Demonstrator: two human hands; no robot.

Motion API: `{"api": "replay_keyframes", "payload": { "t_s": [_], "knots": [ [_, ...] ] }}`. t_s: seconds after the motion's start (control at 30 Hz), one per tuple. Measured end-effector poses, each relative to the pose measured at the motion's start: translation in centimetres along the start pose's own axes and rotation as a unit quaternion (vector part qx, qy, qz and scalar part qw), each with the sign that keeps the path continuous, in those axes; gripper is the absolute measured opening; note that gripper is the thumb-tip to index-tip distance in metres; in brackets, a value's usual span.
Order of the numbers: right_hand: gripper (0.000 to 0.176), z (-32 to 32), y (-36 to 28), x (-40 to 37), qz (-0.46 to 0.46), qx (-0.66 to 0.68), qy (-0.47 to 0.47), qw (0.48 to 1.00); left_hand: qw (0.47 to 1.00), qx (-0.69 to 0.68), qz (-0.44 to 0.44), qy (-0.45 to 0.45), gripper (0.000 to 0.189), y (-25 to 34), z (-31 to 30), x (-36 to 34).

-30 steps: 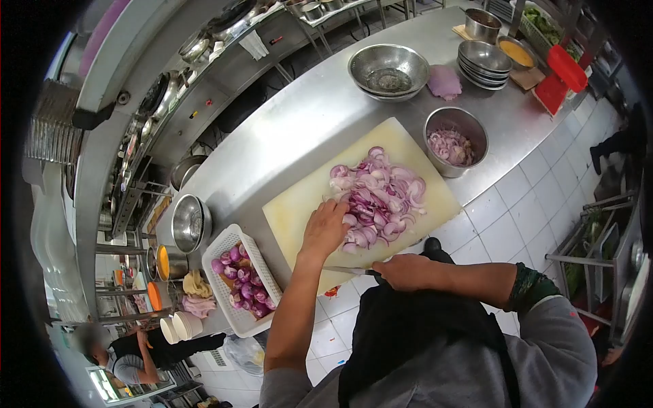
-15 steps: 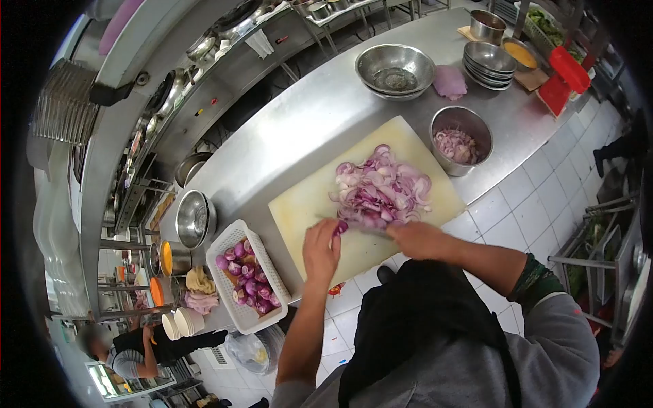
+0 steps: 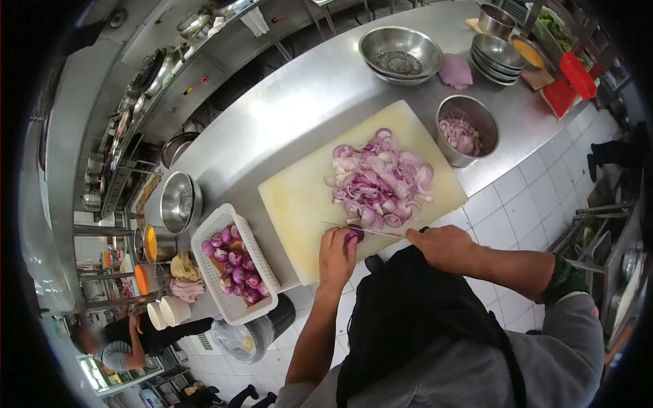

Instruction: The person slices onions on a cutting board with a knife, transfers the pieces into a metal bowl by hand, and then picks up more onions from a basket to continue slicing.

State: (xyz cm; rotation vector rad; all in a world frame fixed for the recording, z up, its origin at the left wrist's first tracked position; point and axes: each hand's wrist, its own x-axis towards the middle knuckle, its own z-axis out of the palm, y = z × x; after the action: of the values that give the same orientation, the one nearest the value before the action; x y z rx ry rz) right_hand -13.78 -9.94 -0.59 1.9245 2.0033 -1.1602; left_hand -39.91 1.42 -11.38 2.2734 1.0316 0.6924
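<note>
My left hand (image 3: 337,255) is closed on a purple onion (image 3: 354,234) at the near edge of the cutting board (image 3: 292,197). My right hand (image 3: 442,249) grips the handle of a knife (image 3: 374,231), whose thin blade points left and touches or lies just beside the onion. Beyond the blade, a pile of sliced onion (image 3: 381,177) covers the middle of the board. To the left, a white basket (image 3: 273,289) holds several peeled purple onions (image 3: 238,266). A steel pot (image 3: 491,139) with onion pieces stands right of the board.
Metal bowls (image 3: 400,53) and a purple cloth (image 3: 455,71) are at the back of the steel table (image 3: 272,115). Stacked bowls (image 3: 496,56) and a red container (image 3: 577,75) stand far right. Another steel bowl (image 3: 179,202) is on the left. A person (image 3: 126,343) stands lower left.
The view has shifted a little. The knife has moved off the sliced pile, and its blade now shows edge-on beside the onion. My right hand has moved slightly right.
</note>
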Motion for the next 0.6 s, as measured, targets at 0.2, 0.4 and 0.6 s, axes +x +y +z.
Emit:
{"api": "replay_keyframes", "payload": {
  "t_s": [0.2,0.4,0.6],
  "knots": [
    [0.037,2.3,-0.1,4.1,-0.037,0.053,0.059,0.996,1.000,-0.016,-0.016,0.003,0.022,-0.3,0.4,0.0],
    [0.035,3.9,0.6,3.1,-0.026,0.054,0.083,0.995,0.999,-0.021,-0.004,0.029,0.019,0.4,0.3,0.2],
    [0.042,0.0,-1.5,0.9,-0.021,0.048,0.020,0.998,0.999,-0.008,0.013,0.044,0.018,-0.1,0.4,-0.4]
  ]
}}
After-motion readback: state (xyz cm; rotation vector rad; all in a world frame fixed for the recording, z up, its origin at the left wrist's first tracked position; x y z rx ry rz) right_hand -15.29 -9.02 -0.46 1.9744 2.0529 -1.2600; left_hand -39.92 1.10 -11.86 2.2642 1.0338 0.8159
